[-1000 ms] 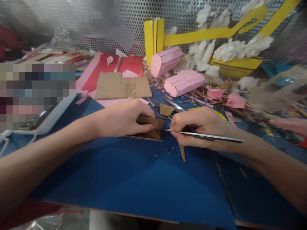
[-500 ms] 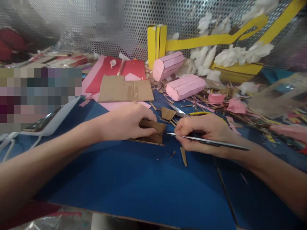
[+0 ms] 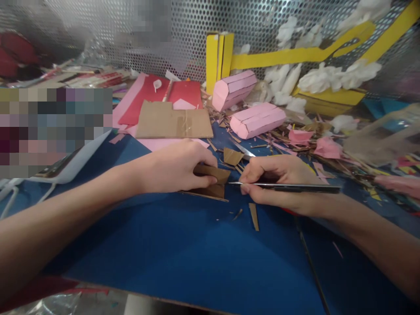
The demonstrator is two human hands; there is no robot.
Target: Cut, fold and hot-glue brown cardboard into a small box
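My left hand (image 3: 185,168) grips a folded piece of brown cardboard (image 3: 218,189) against the blue tabletop, thumb in front and fingers over its back. Part of the cardboard is hidden under the palm. In my right hand (image 3: 275,181) is a slim craft knife (image 3: 302,188), held like a pen with its thin blade pointing left. The blade tip lies just right of the cardboard's right edge; whether it touches, I cannot tell. A small cardboard offcut (image 3: 232,155) and a narrow strip (image 3: 253,216) lie close by. Behind my right hand, scissors (image 3: 243,150) are partly covered.
Two pink prisms (image 3: 257,120) and a flat cardboard sheet (image 3: 173,122) lie behind my hands, with red sheets (image 3: 183,92) beyond. Scraps and pink paper (image 3: 328,148) clutter the right. A yellow construction (image 3: 219,61) stands against the perforated metal panel (image 3: 183,26). A white-edged device (image 3: 75,159) is at left.
The craft knife has turned in my right hand, its rear end swinging up to lie nearly level. My left hand keeps its grip on the cardboard. The view has shifted slightly.
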